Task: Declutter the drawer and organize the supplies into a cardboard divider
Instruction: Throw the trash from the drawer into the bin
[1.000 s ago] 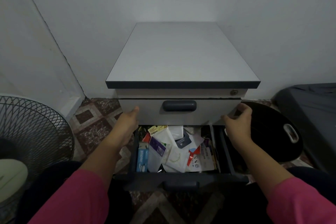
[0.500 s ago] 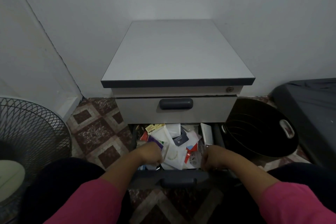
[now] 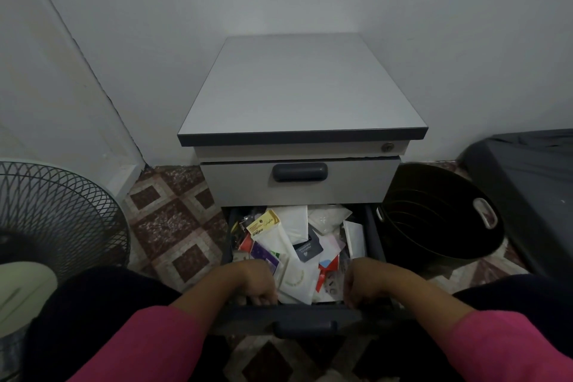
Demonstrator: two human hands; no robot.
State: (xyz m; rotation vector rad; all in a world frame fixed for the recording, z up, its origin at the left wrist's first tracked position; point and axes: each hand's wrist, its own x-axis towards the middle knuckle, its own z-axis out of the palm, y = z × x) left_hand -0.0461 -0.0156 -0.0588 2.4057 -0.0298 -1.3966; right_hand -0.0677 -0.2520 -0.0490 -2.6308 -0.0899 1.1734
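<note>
Both my hands are on the near front edge of the open drawer [image 3: 297, 316], the lower one of the cabinet [image 3: 302, 87]. My left hand [image 3: 257, 281] has its fingers curled over the top of the drawer front, left of centre, gripping it. My right hand [image 3: 361, 284] does the same right of centre, fingers hooked over the edge. The drawer handle [image 3: 305, 328] sits below and between them, untouched. The drawer is pulled out toward me and stuffed: white packets [image 3: 290, 234] piled across the middle, a yellow-topped packet [image 3: 263, 225] at far left, a dark card [image 3: 308, 250] near the centre, a purple pack [image 3: 263, 254] just beside my left hand, red bits [image 3: 325, 270] near my right hand, small dark clutter along the left wall that's too dim to identify. All loose and overlapping, no order to it. The top drawer [image 3: 299, 183] is closed, with its lock [image 3: 387, 147] at the right corner above it. A black bucket [image 3: 440, 217] stands on the floor just right of the cabinet, tilted toward me, a white handle cutout visible on its right rim. A fan [image 3: 52, 211] is well off to the left. A dark covered thing [image 3: 533, 183] is at far right. Tiled floor [image 3: 173, 217] with a brown diamond pattern. Pink sleeves [image 3: 511, 347] on both arms
</note>
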